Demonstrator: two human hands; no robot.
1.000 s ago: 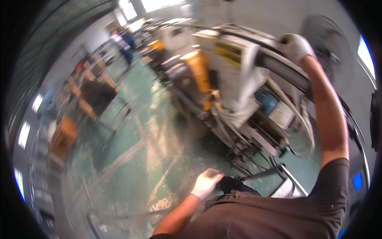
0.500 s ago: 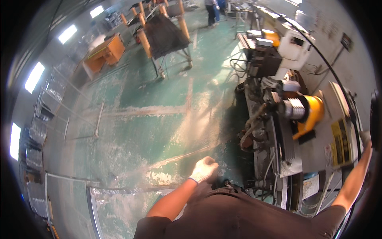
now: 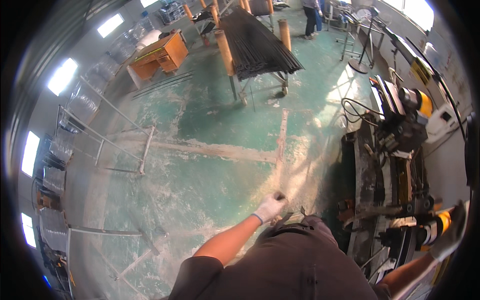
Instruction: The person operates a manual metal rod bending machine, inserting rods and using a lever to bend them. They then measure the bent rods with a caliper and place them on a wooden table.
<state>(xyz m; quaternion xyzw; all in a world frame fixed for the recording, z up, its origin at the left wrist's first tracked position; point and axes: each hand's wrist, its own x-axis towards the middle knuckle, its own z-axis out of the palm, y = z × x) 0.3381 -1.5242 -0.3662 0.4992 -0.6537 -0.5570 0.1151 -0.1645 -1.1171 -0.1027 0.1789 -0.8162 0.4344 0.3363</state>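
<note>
My left hand [image 3: 271, 207], in a whitish knitted glove, hangs in front of my body above the green floor. Its fingers are curled in, and nothing shows sticking out of them. At the right rim, my right hand [image 3: 446, 241] is in a greyish glove with darkened fingers, which look stretched upward. It is close to a yellow-and-silver motor [image 3: 442, 223] on a machine [image 3: 367, 200]; whether it touches the machine cannot be made out.
Long black strips [image 3: 252, 40] lie on a rack with brown posts [image 3: 224, 52] ahead. A wooden desk [image 3: 172, 54] stands left of it. Metal frames [image 3: 146, 150] stand at left. A stand with a round base [image 3: 358, 66] and a person [image 3: 311, 20] are farther off.
My view has swung left, so the rack, desk and machines sit farther right. My right hand has come lower beside the machine. My left hand stays curled in front of me.
</note>
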